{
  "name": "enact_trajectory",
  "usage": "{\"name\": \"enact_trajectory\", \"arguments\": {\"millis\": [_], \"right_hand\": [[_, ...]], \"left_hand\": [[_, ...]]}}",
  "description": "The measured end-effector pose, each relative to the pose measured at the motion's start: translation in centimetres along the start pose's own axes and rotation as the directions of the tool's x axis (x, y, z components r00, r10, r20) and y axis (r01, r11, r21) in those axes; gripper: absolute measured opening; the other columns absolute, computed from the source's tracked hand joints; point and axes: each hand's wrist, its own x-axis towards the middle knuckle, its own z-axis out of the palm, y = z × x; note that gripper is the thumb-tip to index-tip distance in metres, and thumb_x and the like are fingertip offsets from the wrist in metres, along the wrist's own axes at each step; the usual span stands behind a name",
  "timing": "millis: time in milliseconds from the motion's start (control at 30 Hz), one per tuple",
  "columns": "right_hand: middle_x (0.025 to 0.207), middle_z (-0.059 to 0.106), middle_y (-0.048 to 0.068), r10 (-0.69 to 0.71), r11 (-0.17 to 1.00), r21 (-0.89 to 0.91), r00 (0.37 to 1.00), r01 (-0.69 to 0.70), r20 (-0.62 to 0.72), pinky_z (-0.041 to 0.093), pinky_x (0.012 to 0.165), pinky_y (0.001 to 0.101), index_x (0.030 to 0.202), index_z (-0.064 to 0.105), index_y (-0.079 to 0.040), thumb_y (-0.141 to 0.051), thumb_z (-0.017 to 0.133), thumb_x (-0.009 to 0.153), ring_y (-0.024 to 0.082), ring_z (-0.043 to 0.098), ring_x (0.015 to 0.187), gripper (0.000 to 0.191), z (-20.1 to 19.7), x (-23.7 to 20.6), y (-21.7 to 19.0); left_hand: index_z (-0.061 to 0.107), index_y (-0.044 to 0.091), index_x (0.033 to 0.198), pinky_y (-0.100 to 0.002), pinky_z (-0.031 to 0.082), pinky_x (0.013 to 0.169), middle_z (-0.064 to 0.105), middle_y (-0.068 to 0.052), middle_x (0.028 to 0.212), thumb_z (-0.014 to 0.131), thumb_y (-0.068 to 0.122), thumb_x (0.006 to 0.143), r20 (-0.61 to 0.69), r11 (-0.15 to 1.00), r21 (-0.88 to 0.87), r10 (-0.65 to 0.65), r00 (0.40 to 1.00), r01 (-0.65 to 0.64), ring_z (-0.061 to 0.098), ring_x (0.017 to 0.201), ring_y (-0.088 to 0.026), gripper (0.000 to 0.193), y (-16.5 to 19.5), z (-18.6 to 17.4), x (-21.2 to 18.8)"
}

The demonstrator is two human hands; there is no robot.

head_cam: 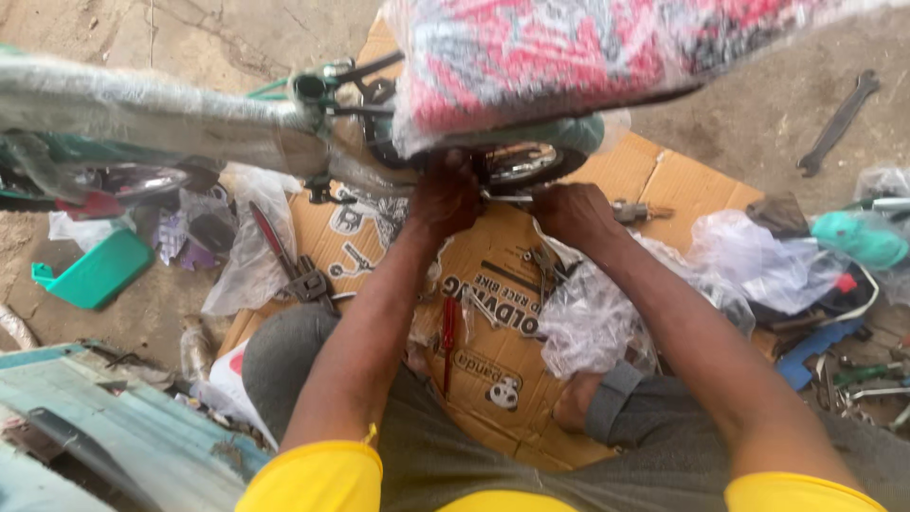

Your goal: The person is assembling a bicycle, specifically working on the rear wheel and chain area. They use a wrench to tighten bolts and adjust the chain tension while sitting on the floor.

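A green bicycle wrapped in clear plastic (152,114) lies across the top of the view, its red and grey patterned saddle (569,57) close to the camera. My left hand (444,197) is closed around a part under the saddle, beside the small wheel (521,166). My right hand (573,213) grips a tool with a metal end (637,210) at the wheel's axle. Both arms reach forward over my knees onto a flattened brown cardboard box (664,175).
Red-handled pliers (284,256) and a red screwdriver (447,332) lie on the cardboard. Crumpled plastic bags (758,261), a green plastic part (95,270), a teal part (858,237), a blue piece (815,346) and a spanner (839,123) lie on the dirt ground.
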Motion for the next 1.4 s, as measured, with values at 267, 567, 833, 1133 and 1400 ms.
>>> {"name": "enact_trajectory", "arguments": {"millis": [267, 567, 833, 1133, 1400], "right_hand": [[0.07, 0.069, 0.014, 0.109, 0.993, -0.071, 0.943, -0.091, 0.316, 0.055, 0.053, 0.0446, 0.09, 0.063, -0.006, -0.034, 0.045, 0.11, 0.032, 0.07, 0.062, 0.038, 1.7, -0.3, 2.3], [0.07, 0.066, 0.01, -0.028, 0.996, 0.08, 0.981, 0.044, -0.193, 0.052, 0.058, 0.0489, 0.08, 0.061, -0.01, -0.042, 0.064, 0.095, 0.033, 0.067, 0.065, 0.035, 8.9, 0.1, 3.7], [0.079, 0.073, 0.012, 0.013, 0.994, 0.111, 1.0, -0.011, -0.022, 0.053, 0.063, 0.0495, 0.088, 0.069, -0.011, -0.039, 0.062, 0.096, 0.036, 0.069, 0.072, 0.031, 3.8, -1.6, 2.2], [0.081, 0.074, 0.015, 0.077, 0.992, -0.106, 0.991, -0.066, 0.11, 0.055, 0.061, 0.0494, 0.097, 0.07, -0.009, -0.029, 0.056, 0.098, 0.034, 0.073, 0.077, 0.025, -1.6, 0.2, -0.5], [0.075, 0.069, 0.013, -0.039, 0.989, -0.142, 0.999, 0.038, -0.001, 0.053, 0.055, 0.0462, 0.092, 0.064, -0.01, -0.027, 0.055, 0.101, 0.031, 0.071, 0.067, 0.022, 1.4, 0.0, 1.3]], "left_hand": [[0.065, 0.008, 0.104, -0.047, 0.056, 0.084, 0.073, -0.017, 0.092, 0.044, 0.023, 0.1, 0.438, 0.831, -0.112, -0.45, 0.778, 0.544, 0.073, 0.09, -0.034, 0.026, 1.0, -0.9, 0.8], [0.067, 0.003, 0.096, -0.051, 0.055, 0.075, 0.073, -0.022, 0.09, 0.072, 0.037, 0.085, 0.469, 0.932, 0.083, -0.35, 0.811, 0.354, 0.07, 0.087, -0.041, 0.037, 0.9, -0.8, 0.7], [0.074, 0.001, 0.081, -0.05, 0.047, 0.096, 0.07, -0.022, 0.105, 0.063, 0.019, 0.074, 0.316, 0.964, 0.264, -0.056, 0.947, -0.031, 0.059, 0.109, -0.037, 0.022, 1.0, -1.0, 1.0], [0.073, -0.001, 0.091, -0.053, 0.041, 0.101, 0.068, -0.021, 0.108, 0.057, 0.012, 0.078, 0.203, 0.979, 0.2, -0.003, 0.979, -0.038, 0.055, 0.111, -0.037, 0.024, 0.4, 0.0, 0.7], [0.068, 0.001, 0.083, -0.05, 0.053, 0.086, 0.068, -0.023, 0.09, 0.052, 0.015, 0.092, 0.315, 0.973, 0.055, -0.229, 0.921, 0.223, 0.065, 0.092, -0.042, 0.023, 0.7, -0.7, 0.8]]}}
